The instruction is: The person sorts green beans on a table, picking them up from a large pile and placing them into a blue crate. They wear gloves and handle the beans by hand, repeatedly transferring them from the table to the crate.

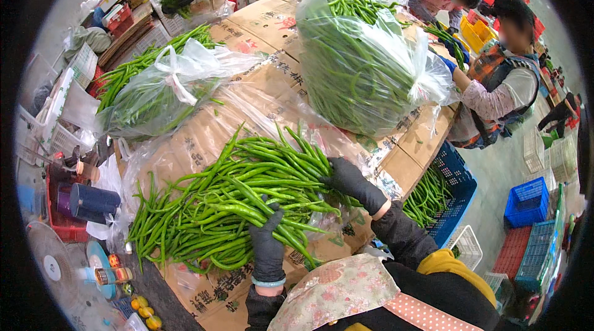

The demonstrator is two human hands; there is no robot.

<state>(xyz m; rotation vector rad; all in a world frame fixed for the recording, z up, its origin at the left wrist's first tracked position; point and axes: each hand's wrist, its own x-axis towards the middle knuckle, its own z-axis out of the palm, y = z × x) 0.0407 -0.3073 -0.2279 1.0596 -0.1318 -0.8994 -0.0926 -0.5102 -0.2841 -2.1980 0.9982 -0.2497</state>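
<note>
A loose heap of long green chili peppers [199, 219] lies on a cardboard-covered table [227, 296] in front of me. Around a small bunch of the peppers closes my left hand [269, 238], in a dark glove, at the heap's near edge. My right hand [355, 182], gloved too, rests at the heap's right end; its fingertips are partly hidden among peppers, so its grip is unclear. Beyond the heap stands a large clear plastic bag [362, 71] full of peppers. A second, knotted plastic bag [162, 94] lies at the left against more peppers.
A dark blue crate [457, 191] with peppers stands beside the table's right edge. Co-workers handle peppers at the far left and right. At the lower left are a fan [52, 268], a dark blue cup [95, 201] and a red crate [69, 233].
</note>
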